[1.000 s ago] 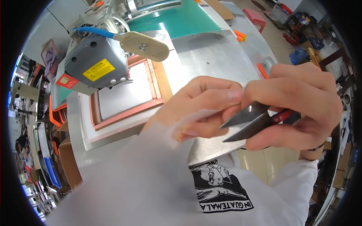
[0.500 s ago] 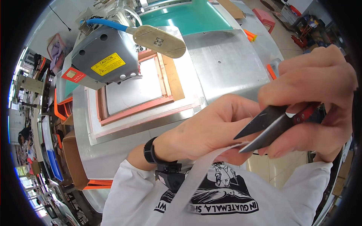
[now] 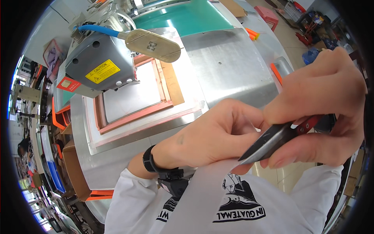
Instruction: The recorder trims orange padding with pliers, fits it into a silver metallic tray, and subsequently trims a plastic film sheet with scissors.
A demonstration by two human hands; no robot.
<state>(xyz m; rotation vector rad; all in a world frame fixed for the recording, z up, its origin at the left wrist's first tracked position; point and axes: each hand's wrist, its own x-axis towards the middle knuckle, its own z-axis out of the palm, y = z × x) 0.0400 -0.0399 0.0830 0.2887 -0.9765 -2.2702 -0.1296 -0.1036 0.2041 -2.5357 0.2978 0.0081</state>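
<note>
In my right hand (image 3: 321, 97) is a pair of thread snips (image 3: 267, 142) with dark blades and red at the grip. The blades are pressed together, and their tips lie at the upper edge of a whitish translucent strip (image 3: 198, 195). My left hand (image 3: 216, 136), with a black band on its wrist, is closed around the top end of this strip; its fingertips are partly hidden behind the blades. From there the strip hangs down in front of my white printed shirt (image 3: 241, 199) and leaves the picture at the lower edge.
Ahead stands a metal worktable (image 3: 230, 70) with a grey machine head (image 3: 97, 58) above a reddish frame (image 3: 136, 119). A flat beige paddle (image 3: 154, 46) on a blue hose juts over it. A cardboard box (image 3: 74, 171) is at the left, a red stool (image 3: 267, 17) at the far right.
The blades of the snips have come together from a spread position. The strip has turned and now shows its broad face. The table scene has shifted slightly left in view.
</note>
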